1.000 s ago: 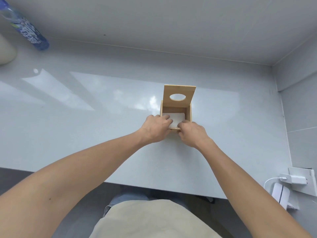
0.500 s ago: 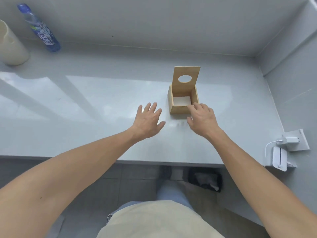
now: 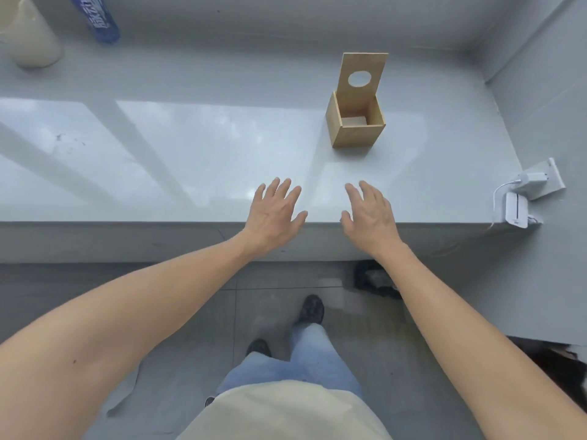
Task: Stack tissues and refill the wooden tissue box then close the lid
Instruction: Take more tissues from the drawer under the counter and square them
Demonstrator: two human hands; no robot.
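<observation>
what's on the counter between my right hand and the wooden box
Nothing: in the head view, only bare grey counter lies between the right hand and the wooden box.

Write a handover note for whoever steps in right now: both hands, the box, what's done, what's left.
Left hand: open, empty, fingers spread, hovering over the near edge of the counter.
Right hand: open, empty, beside the left, also short of the box.
Wooden tissue box: upright on the counter, past the hands and a little to the right, touched by neither.
Lid: standing up at the box's far side, round hole facing the camera.
Done: something pale lies low inside the box, probably the tissues; no loose ones are visible on the counter.
Left: swing the lid down to close the box.
</observation>
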